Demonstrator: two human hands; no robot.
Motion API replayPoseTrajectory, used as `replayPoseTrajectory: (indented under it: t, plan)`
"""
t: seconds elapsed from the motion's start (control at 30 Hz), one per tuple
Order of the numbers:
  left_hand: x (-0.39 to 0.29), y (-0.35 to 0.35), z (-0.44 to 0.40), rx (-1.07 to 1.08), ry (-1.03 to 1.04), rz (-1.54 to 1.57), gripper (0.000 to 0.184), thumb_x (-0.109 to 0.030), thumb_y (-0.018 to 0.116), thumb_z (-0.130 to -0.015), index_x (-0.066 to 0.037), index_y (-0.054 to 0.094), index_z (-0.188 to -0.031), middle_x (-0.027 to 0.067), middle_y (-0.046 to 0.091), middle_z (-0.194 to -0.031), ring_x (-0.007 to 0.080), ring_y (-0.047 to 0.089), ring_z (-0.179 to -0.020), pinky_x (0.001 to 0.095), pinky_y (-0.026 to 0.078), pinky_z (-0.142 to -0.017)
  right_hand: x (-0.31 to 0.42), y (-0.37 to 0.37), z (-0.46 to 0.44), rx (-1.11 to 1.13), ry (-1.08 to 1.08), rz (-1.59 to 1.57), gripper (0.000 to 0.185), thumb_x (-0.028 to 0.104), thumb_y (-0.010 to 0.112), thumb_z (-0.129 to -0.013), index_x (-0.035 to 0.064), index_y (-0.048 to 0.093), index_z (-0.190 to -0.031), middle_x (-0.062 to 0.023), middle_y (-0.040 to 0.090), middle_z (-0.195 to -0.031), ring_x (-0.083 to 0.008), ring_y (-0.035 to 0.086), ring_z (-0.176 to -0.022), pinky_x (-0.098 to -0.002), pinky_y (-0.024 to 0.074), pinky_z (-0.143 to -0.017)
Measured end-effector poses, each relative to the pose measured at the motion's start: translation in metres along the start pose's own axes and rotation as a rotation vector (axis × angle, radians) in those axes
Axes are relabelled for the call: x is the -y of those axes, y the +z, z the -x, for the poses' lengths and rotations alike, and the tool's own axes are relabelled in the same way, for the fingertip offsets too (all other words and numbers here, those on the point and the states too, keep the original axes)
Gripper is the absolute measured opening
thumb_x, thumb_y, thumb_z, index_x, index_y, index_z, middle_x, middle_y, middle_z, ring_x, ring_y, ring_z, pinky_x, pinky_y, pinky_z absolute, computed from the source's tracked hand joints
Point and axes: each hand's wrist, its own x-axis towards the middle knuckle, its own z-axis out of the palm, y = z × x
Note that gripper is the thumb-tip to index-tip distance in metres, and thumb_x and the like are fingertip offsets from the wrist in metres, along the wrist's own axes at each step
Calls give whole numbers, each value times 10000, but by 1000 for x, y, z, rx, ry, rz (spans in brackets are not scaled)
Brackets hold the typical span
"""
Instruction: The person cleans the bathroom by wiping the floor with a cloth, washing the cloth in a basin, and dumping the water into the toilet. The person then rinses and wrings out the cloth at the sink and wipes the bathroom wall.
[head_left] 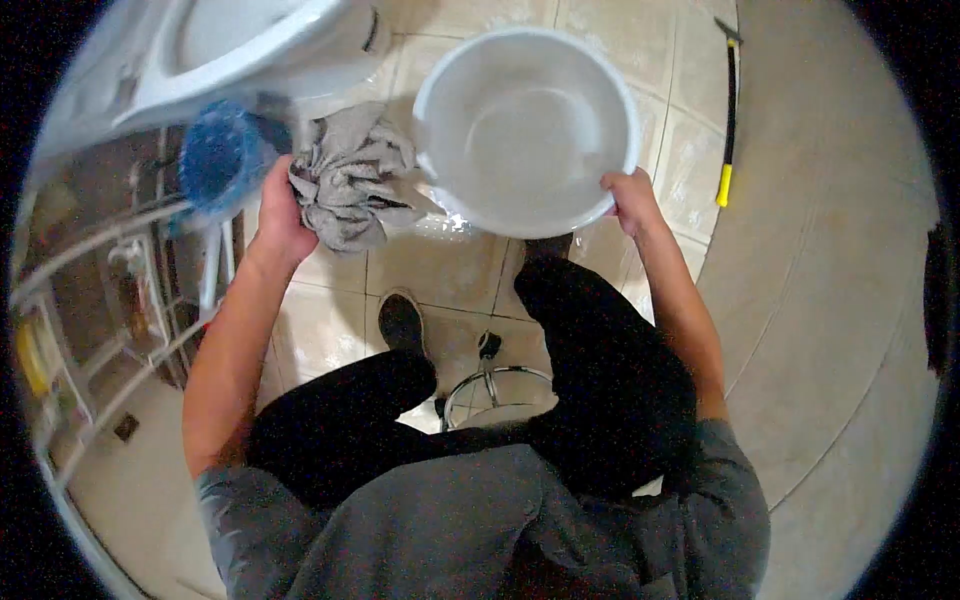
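A crumpled grey cloth [352, 180] is bunched up in my left hand [284, 212], whose fingers close on its left side. To the right of the cloth is a round white basin [622, 110], its opening facing up towards me. My right hand [632, 200] grips the basin's rim at the lower right, with the fingers curled over the edge. Inside, the basin shows a pale, smooth bottom; whether it holds any water I cannot tell.
A white toilet [250, 50] stands at the upper left, with a blue-lined bin [218, 155] below it. White rack bars [110, 235] run along the left. A black-and-yellow handled tool [730, 130] lies on the right. Below me is a wheeled stool [490, 385] on wet-looking tiles [440, 265].
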Motion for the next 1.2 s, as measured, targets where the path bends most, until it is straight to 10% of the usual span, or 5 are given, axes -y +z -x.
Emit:
replayPoseTrajectory:
  t: [0.27, 0.5, 0.83, 1.03, 1.2]
  plan:
    - [-15, 30, 133, 216, 235, 54, 454, -377, 432, -956, -41, 587, -1219, 138, 615, -1249, 286, 595, -1130, 436, 457, -1007, 136, 53, 68, 456, -42, 527, 408, 30, 597, -744, -131, 575, -1117, -213, 667, -938, -333, 701, -769, -450, 612, -593]
    - [-9, -32, 180, -365, 971, -932, 435, -264, 635, -913, -73, 564, -1297, 113, 582, -1246, 245, 594, -1050, 352, 516, -854, 157, 122, 150, 534, -176, 554, 357, 20, 602, -723, -109, 606, -1056, -143, 639, -755, -228, 635, -577, -357, 491, -420]
    - [3, -129, 126, -364, 425, -600, 656, -178, 671, -825, 4, 412, -1400, 275, 580, -1243, 329, 572, -1173, 398, 443, -994, 119, 169, 166, 444, -52, 575, 406, 41, 626, -752, -89, 605, -1137, -166, 674, -849, -258, 673, -629, -356, 531, -449]
    - [-11, -125, 83, -433, 629, -590, 600, -15, 561, -801, 19, 414, -1382, 242, 614, -1198, 329, 618, -1104, 385, 466, -965, 179, 223, 149, 285, -322, 818, 488, 14, 580, -711, -88, 572, -1189, -203, 660, -916, -220, 662, -665, -317, 503, -469]
    - [-7, -131, 61, -556, 523, -681, 578, 31, 507, -770, 16, 450, -1345, 240, 634, -1143, 353, 631, -1076, 399, 473, -944, 171, 230, 111, 367, -486, 841, 455, 10, 560, -752, -50, 597, -1202, -195, 695, -1036, -278, 678, -962, -394, 544, -825]
